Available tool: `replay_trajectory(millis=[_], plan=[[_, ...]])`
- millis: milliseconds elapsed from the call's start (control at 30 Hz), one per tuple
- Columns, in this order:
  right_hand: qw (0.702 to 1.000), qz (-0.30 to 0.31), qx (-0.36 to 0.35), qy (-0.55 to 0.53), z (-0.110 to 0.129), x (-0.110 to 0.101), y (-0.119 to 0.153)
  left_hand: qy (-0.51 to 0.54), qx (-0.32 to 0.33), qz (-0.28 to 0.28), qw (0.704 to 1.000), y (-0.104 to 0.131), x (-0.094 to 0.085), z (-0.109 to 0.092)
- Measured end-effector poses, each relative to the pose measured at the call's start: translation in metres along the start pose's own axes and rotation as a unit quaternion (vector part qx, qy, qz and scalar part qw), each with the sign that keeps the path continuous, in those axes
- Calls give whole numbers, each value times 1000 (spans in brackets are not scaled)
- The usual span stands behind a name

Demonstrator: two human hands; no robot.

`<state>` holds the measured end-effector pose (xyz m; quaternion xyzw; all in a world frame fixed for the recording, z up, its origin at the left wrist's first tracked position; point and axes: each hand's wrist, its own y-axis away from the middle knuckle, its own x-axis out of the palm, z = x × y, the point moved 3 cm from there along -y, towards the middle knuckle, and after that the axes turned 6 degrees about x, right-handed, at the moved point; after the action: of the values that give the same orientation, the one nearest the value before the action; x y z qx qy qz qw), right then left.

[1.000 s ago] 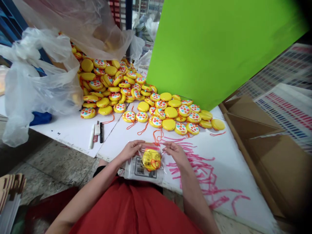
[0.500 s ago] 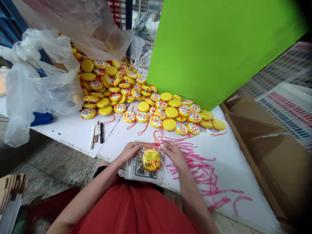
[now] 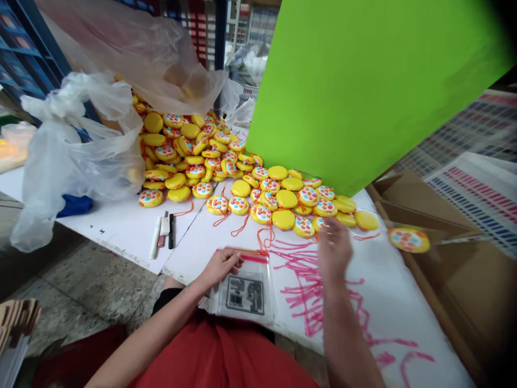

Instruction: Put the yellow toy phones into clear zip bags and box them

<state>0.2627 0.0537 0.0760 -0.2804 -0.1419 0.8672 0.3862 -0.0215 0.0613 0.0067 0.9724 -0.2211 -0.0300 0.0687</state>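
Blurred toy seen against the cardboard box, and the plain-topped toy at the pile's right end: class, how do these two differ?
The blurred toy shows a face with coloured dots on white, while the plain-topped toy shows a plain yellow side. The blurred toy appears to be in the air by the cardboard box, whereas the plain-topped toy lies on the white table. Both are rounded and yellow.

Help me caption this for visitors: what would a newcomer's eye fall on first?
Probably the big bright green panel at upper right, then the heap of yellow toys stretching from left of centre to below it. Next, perhaps, the blurred yellow piece seen over the cardboard box at right.
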Motion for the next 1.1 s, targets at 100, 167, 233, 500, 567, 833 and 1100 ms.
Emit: replay_trajectory(millis=[100,167,233,500,567,833,1100], plan=[[974,179,-135,23,24,89,14,-3,4,4,1000,0,0,4],[939,280,-194,50,44,147,20,-5,1,8,1000,-1,1,8],[907,352,-207,102,64,197,21,-1,4,5,1000,-2,1,11],[804,486,-205,273,77,256,39,-26,14,3,1000,-3,3,15],[815,461,-221,271,70,242,47,-66,12,2,998,-3,4,12],[864,435,-211,142,59,179,53,-454,129,-1,882,0,23,-4],[909,283,177,-251,9,94,65,-619,144,33,771,-4,50,4]])
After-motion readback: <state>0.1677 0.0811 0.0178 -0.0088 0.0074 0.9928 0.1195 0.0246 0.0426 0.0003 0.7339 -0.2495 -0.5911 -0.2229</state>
